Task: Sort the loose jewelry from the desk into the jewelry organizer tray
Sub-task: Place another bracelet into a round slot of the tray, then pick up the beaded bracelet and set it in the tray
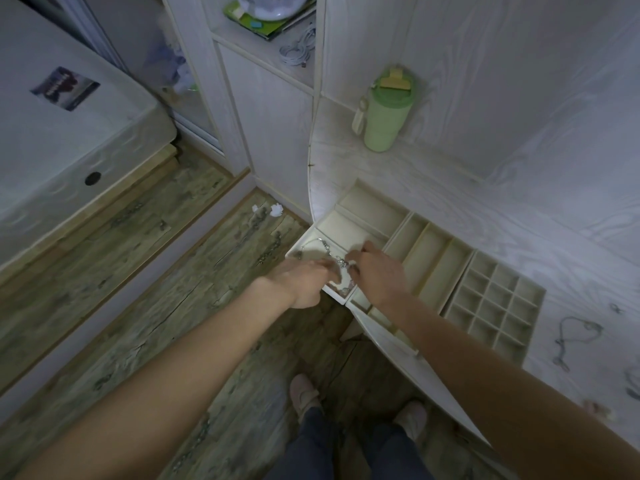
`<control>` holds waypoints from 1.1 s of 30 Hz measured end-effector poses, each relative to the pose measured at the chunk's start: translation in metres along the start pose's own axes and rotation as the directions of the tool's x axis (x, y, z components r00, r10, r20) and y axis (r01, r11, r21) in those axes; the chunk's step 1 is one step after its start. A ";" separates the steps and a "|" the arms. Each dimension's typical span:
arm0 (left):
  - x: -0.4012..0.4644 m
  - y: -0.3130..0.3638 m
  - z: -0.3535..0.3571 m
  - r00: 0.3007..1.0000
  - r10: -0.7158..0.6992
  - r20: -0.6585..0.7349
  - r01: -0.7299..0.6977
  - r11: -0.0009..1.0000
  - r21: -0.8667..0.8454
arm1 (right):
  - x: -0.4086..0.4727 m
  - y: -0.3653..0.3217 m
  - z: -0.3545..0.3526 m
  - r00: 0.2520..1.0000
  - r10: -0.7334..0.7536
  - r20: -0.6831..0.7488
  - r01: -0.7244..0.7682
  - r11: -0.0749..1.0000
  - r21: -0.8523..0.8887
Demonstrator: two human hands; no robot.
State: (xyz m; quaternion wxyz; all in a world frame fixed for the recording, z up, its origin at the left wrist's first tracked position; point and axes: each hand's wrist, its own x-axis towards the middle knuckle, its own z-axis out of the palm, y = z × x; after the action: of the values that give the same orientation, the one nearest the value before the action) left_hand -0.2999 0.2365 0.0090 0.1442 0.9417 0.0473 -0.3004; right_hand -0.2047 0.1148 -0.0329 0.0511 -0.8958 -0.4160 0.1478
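Both hands meet over the organizer tray's (429, 251) near-left compartment: left hand (304, 282) and right hand (377, 271) each pinch the silver chain (329, 252), which trails into that compartment.

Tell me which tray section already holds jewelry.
The leftmost cream tray section, overhanging the desk edge, under both hands; it holds a silver chain. The others look empty.

Hands (341, 271) blurred, hide part of necklace (327, 249); grip unclear; desk (519, 237) cut off right.
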 end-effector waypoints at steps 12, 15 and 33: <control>0.060 0.075 -0.050 0.954 -0.136 -0.268 0.124 0.991 -0.059 | -0.032 0.098 -0.055 0.950 0.313 0.006 -0.291 0.874 0.390; 0.092 0.122 -0.063 0.931 -0.114 -0.347 0.094 0.993 -0.076 | -0.061 0.148 -0.066 0.914 0.406 0.010 -0.370 0.823 0.431; 0.299 0.425 -0.055 0.938 0.272 -0.216 -0.304 0.944 -0.130 | -0.183 0.457 -0.062 0.606 0.796 0.021 -0.683 0.506 0.527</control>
State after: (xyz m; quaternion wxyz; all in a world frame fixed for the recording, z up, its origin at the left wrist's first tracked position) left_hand 0.0488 -0.1512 -0.0177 0.2570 0.9484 -0.0534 -0.1776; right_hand 0.0362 -0.3190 -0.0315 0.2516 -0.9533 0.0696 0.1521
